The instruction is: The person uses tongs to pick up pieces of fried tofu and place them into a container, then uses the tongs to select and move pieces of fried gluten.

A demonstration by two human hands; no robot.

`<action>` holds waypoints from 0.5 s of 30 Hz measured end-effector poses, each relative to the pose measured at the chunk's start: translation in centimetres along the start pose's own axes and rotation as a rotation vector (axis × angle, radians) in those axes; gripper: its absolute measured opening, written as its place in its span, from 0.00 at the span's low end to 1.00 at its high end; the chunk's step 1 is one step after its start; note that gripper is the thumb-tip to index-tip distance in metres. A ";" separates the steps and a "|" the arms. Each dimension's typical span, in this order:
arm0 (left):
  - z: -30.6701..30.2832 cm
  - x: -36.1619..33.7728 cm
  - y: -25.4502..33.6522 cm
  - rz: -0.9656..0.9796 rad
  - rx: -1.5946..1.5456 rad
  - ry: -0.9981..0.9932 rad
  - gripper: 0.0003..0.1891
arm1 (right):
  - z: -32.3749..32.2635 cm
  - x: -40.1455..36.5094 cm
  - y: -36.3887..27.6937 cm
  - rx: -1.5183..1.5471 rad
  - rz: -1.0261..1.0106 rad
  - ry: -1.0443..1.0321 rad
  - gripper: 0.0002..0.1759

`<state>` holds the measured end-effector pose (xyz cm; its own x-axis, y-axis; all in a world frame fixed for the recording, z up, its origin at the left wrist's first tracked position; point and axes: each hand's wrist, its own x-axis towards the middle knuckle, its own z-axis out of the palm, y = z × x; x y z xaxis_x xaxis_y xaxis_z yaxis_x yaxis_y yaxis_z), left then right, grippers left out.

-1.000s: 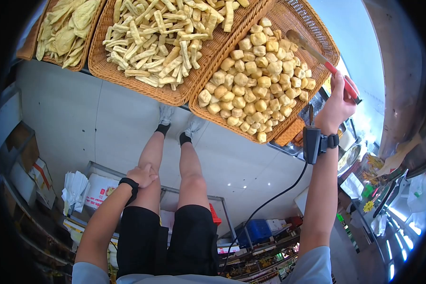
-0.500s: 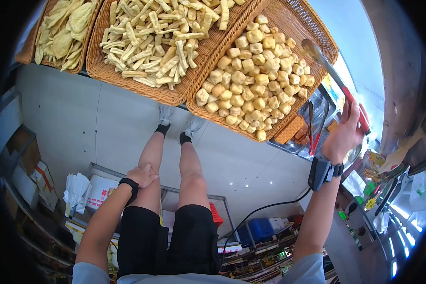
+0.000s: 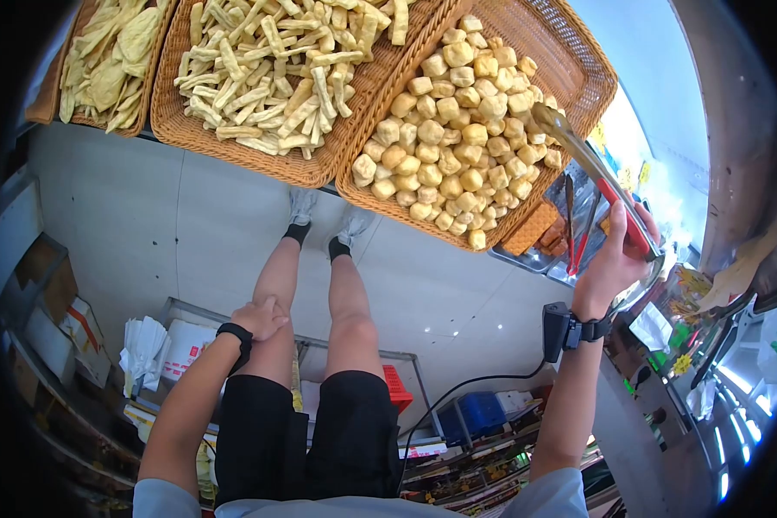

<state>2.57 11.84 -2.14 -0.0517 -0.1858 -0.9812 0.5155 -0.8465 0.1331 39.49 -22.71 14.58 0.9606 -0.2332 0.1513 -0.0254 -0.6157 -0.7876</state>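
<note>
Tongs (image 3: 578,151) with a red grip are the thing to watch, and their metal ends are at the right edge of the puff basket's (image 3: 574,47) pile. Half a second ago those ends hung over the woven corner past the pile; now they've swung back onto the golden puffs (image 3: 470,129), so there's food right under the tips instead of wicker. Can't tell if they're actually touching any, or how far the tips are spread.

Right hand (image 3: 615,263), just outside the basket's right side, is wrapped around the red grip. Left hand (image 3: 262,319) hasn't budged, well apart from the basket on the wearer's side, lying on the left knee (image 3: 278,298) with fingers loosely bent. Nothing visible in it, but the palm's hidden so I can't say how wide it is.

Texture-wise: the puffs are chunky rounded cubes, dry and slightly wrinkled, tan at the edges. Left of the puff basket, another basket has pale, knobbly strips (image 3: 276,65), and beyond that are flat, creased sheets (image 3: 134,52). Both baskets are orange-brown weave with thick braided rims. Just right of the puff basket's lower corner are orange-brown slabs (image 3: 527,226) with a scored-looking surface, plus spare red-handled tongs (image 3: 575,262).
</note>
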 end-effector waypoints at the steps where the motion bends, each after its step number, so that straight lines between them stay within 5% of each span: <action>1: -0.1 -0.1 0.1 -0.004 -0.003 -0.011 0.41 | 0.0 0.0 0.3 -0.003 0.003 -0.012 0.19; 15: 0.7 0.7 -0.3 -0.002 0.014 0.013 0.37 | 2.5 2.4 -0.3 0.184 0.049 0.063 0.21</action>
<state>1.81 11.58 -2.72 -0.0417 -0.1782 -0.9831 0.5032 -0.8538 0.1334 42.48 -21.19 13.64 0.9399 -0.3102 0.1427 -0.0152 -0.4556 -0.8900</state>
